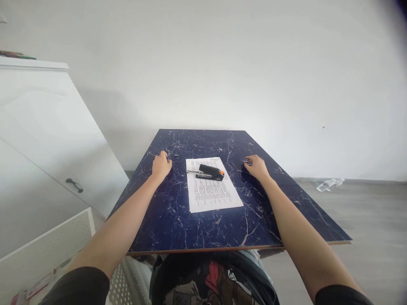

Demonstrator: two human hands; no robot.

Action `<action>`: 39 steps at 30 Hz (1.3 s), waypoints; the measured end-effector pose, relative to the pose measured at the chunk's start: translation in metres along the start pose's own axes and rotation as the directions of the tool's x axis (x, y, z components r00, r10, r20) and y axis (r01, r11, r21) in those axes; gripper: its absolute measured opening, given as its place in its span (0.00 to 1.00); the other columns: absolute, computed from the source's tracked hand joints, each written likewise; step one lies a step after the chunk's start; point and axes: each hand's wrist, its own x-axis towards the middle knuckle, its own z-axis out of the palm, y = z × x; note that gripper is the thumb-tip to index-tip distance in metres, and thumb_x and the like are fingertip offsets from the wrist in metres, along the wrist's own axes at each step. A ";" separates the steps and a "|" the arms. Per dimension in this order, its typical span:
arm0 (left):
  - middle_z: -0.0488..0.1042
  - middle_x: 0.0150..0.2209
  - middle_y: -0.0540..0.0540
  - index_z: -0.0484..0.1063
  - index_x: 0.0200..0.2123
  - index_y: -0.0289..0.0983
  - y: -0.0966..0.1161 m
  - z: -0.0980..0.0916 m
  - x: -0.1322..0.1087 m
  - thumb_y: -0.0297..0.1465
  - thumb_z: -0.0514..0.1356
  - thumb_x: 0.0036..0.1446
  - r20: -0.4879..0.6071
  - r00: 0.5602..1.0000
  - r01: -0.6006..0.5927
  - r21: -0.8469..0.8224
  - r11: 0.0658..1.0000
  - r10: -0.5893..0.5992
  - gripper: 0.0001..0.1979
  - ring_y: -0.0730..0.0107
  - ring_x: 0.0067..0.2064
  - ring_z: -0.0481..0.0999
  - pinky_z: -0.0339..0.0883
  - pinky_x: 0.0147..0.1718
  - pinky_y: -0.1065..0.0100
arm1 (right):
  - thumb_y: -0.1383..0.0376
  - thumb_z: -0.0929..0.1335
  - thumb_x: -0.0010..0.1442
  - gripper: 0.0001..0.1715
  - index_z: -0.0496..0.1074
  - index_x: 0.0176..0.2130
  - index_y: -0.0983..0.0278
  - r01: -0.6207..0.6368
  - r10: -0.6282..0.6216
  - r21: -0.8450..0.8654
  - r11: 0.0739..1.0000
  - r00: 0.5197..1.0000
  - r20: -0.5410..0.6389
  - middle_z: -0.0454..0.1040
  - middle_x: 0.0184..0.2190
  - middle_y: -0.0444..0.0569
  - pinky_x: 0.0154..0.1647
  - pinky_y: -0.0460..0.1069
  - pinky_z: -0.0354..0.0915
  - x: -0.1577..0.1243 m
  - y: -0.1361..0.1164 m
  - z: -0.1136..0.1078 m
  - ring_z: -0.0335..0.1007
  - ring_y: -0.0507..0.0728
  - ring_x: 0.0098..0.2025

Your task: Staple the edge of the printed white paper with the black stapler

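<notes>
A small black object (243,167) is being touched by the right hand (255,167), beside the printed sheet (206,201).
The stapler (210,172), its metal tray (192,172) jutting out, is being borne by that sheet — apparently being readied. Whether the right hand is clamped cannot be told; the left hand's (161,164) fingers are being held apart, nothing visibly gripped — an inward reach would be called for.

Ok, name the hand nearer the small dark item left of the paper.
Left: the left hand is beside the small item; the right hand is across the paper from it.
</notes>
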 end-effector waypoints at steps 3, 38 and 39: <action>0.74 0.60 0.32 0.69 0.58 0.37 0.002 0.008 0.000 0.30 0.54 0.64 0.070 0.994 -0.087 0.015 0.996 0.085 0.20 0.41 0.62 0.71 0.66 0.58 0.44 | 0.65 0.67 0.59 0.24 0.77 0.53 0.70 0.049 -0.043 -0.079 0.996 0.997 0.068 0.75 0.56 0.65 0.67 0.61 0.63 -0.001 0.002 0.009 0.72 0.69 0.58; 0.55 0.74 0.37 0.63 0.69 0.40 -0.001 0.023 0.003 0.34 0.51 0.69 0.217 0.921 -0.319 -0.056 0.946 0.323 0.26 0.44 0.75 0.52 0.53 0.70 0.41 | 0.64 0.62 0.67 0.25 0.72 0.60 0.61 0.106 -0.062 -0.211 0.972 0.977 0.205 0.69 0.66 0.57 0.64 0.67 0.64 -0.006 -0.005 0.012 0.66 0.69 0.64; 0.56 0.74 0.38 0.63 0.69 0.41 -0.002 0.024 0.003 0.34 0.51 0.70 0.232 0.918 -0.318 -0.058 0.946 0.323 0.26 0.43 0.75 0.51 0.51 0.70 0.38 | 0.64 0.61 0.67 0.25 0.73 0.60 0.61 0.104 -0.061 -0.210 0.972 0.977 0.205 0.69 0.66 0.57 0.64 0.68 0.65 -0.007 -0.005 0.012 0.66 0.69 0.64</action>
